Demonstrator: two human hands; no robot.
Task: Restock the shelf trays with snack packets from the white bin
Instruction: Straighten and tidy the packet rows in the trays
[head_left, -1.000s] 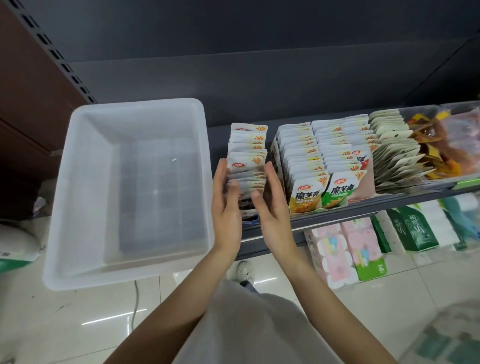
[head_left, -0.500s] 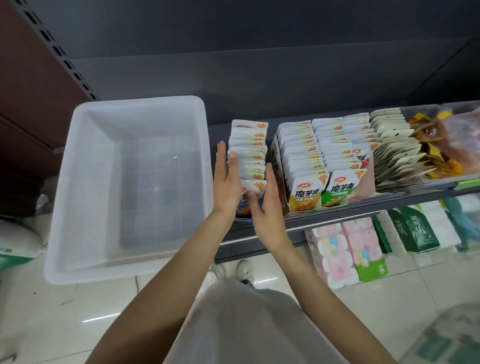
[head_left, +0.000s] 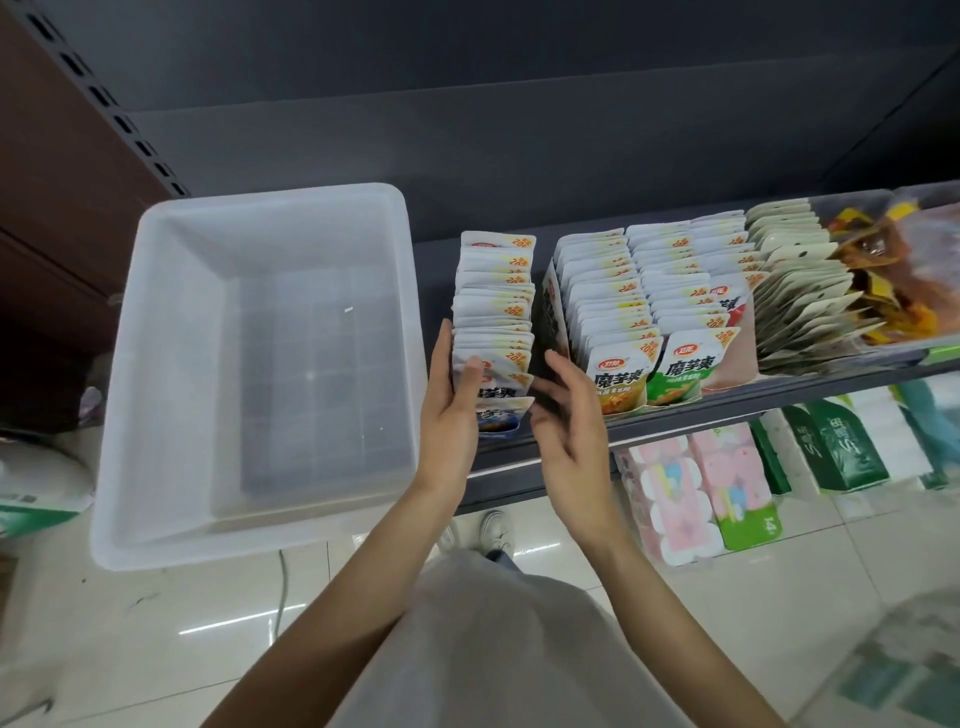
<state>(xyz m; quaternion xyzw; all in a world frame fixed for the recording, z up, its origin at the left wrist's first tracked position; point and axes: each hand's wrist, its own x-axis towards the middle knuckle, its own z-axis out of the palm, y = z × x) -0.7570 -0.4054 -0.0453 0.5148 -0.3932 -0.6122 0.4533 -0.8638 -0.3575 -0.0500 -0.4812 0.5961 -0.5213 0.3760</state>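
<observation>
A row of white snack packets stands on edge at the left end of the dark shelf. My left hand holds the front packets of this row, thumb across their faces and fingers along the left side. My right hand hovers just right of the row, fingers relaxed and a little apart from the packets. The white bin sits to the left, with nothing inside it. Fuller rows of packets fill the trays further right.
Beige hang-tab packs and a clear tray of orange snacks lie at the shelf's right. Tissue packs and green packs sit on the lower level. Tiled floor and my shoes are below.
My right hand has come off the front of the left row and drawn back to the right. My left hand has shifted its thumb onto the front packets.
</observation>
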